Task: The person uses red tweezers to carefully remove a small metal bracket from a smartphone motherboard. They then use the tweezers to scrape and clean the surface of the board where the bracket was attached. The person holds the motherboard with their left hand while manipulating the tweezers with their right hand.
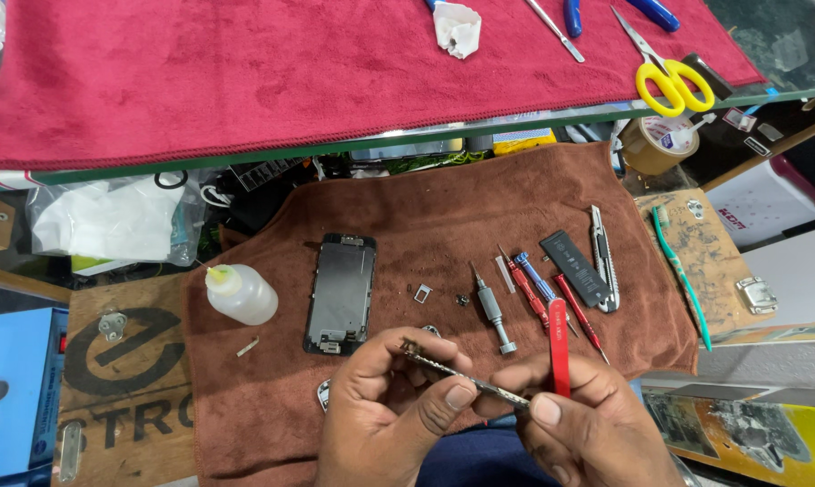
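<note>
While I am looking down over the tabletop, my left hand (pixel 385 406) is closing its fingers around one end of a thin metal strip (pixel 462 374), and my right hand (pixel 579 424) is pinching the other end while also gripping a red pry tool (pixel 558 347) upright between its fingers. That strip is hanging in the air just above the near edge of the brown cloth (pixel 425 198). Judging by the layout, the teardown is looking well along: the phone screen panel (pixel 340 293) is lying face down and apart from the body, a small tray (pixel 422 291) and tiny screws are sitting loose beside it, and the battery (pixel 574 268) is resting out by the screwdrivers (pixel 534 293). A squeeze bottle (pixel 239 293) is standing to the left. Reassembly is not showing anywhere yet.
</note>
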